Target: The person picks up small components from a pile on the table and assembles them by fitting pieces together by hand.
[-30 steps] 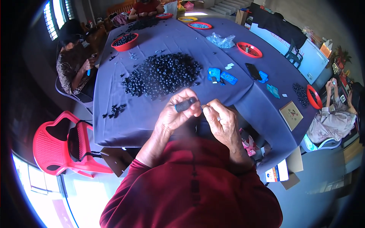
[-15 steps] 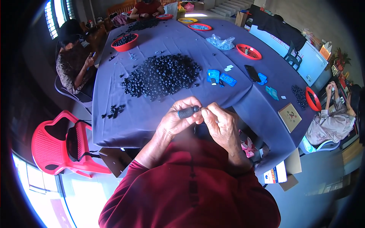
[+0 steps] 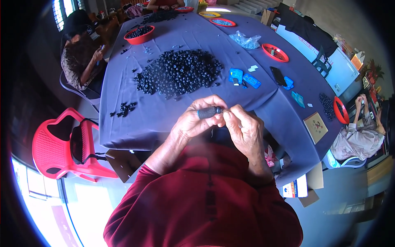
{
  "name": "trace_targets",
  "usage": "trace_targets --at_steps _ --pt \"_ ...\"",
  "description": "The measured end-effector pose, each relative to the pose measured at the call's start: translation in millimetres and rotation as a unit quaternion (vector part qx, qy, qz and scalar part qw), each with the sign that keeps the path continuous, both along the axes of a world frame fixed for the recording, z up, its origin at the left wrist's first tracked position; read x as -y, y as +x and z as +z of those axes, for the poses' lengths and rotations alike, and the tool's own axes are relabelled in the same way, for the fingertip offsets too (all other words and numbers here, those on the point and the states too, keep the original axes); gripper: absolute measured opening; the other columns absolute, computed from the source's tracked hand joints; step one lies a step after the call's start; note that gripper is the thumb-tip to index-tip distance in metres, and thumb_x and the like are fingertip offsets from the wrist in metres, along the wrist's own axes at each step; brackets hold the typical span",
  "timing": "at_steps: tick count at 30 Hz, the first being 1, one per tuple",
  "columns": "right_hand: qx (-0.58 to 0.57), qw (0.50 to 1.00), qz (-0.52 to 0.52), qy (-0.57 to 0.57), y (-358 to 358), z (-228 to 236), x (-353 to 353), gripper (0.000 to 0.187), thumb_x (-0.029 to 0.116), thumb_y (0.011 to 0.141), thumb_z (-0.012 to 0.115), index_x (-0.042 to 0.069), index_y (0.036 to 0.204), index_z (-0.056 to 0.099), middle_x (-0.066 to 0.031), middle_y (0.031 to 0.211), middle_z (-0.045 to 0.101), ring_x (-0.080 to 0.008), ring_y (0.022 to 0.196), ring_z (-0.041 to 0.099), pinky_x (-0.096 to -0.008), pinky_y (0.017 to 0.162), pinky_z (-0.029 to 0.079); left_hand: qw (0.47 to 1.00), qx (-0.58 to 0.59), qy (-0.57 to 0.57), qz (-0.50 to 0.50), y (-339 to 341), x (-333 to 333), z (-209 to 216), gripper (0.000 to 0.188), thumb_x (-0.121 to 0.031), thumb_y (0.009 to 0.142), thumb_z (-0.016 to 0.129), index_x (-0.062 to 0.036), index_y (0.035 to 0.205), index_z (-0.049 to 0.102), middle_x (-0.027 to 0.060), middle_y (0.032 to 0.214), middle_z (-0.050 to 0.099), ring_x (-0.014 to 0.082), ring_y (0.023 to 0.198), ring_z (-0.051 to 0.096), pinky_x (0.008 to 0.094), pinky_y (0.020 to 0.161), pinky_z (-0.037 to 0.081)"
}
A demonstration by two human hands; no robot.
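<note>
The left hand (image 3: 193, 121) holds a short dark cylinder (image 3: 207, 112), grip clamped around it, at chest height just in front of the surface (image 3: 144, 123) edge. The right hand (image 3: 242, 131) pinches the cylinder's end, fingertips together. A pile of black beads (image 3: 179, 74) lies beyond on the cloth.

I see a long table (image 3: 135, 123) under a dark blue-purple cloth filling the centre and running toward 1 o'clock. At 9 o'clock a red plastic chair (image 3: 53, 152) stands on a pale, glossy floor (image 3: 90, 201) that catches bright daylight. Barred windows (image 3: 61, 10) glow at 11 o'clock. Stairs (image 3: 251, 6) climb at 12 o'clock, beside a grey wall (image 3: 325, 16).
</note>
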State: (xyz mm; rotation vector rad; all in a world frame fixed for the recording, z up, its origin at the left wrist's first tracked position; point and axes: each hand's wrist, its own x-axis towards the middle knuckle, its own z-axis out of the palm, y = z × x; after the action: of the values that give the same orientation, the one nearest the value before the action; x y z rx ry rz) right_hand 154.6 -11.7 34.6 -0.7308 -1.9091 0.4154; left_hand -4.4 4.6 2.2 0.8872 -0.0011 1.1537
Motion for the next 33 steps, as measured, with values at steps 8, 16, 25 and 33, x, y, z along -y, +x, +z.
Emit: trace_targets --at_steps 8,16,25,33 --pt "0.035 0.999 -0.010 -0.035 2 11 8 0.019 0.015 0.088 0.052 0.000 0.077 0.055 -0.0079 0.066 0.063 -0.0171 0.062 0.063 -0.0268 0.055 0.046 0.999 0.002 0.012 -0.042 -4 -4 -6 0.036 -0.018 0.078 0.066 0.0070 0.098 0.049 0.0138 0.090 0.057 0.0189 0.077 0.059 0.0290 0.070 0.049" --pt "-0.005 1.000 -0.014 0.000 0 7 5 0.021 0.014 0.087 0.053 0.004 0.070 0.049 -0.0087 0.062 0.059 -0.0247 0.054 0.060 -0.0321 0.046 0.044 1.000 -0.016 0.017 -0.018 -1 -2 -4 0.031 -0.018 0.079 0.063 0.0051 0.097 0.051 0.0102 0.084 0.057 0.0171 0.076 0.055 0.0285 0.070 0.045" --pt "0.021 0.999 -0.033 0.026 2 0 0 0.024 0.017 0.087 0.054 0.004 0.068 0.047 -0.0106 0.057 0.051 -0.0280 0.049 0.053 -0.0351 0.044 0.039 0.999 -0.014 0.027 -0.014 0 -3 -5 0.027 -0.017 0.082 0.060 0.0049 0.095 0.052 0.0094 0.080 0.058 0.0172 0.073 0.055 0.0279 0.069 0.044" --pt "0.026 0.998 -0.043 0.033 1 2 1 0.022 0.016 0.086 0.055 0.005 0.069 0.048 -0.0100 0.057 0.051 -0.0287 0.049 0.053 -0.0359 0.044 0.039 0.999 -0.028 0.017 -0.021 -2 -7 -7 0.039 -0.023 0.076 0.067 0.0072 0.093 0.050 0.0129 0.089 0.055 0.0190 0.078 0.058 0.0291 0.071 0.048"
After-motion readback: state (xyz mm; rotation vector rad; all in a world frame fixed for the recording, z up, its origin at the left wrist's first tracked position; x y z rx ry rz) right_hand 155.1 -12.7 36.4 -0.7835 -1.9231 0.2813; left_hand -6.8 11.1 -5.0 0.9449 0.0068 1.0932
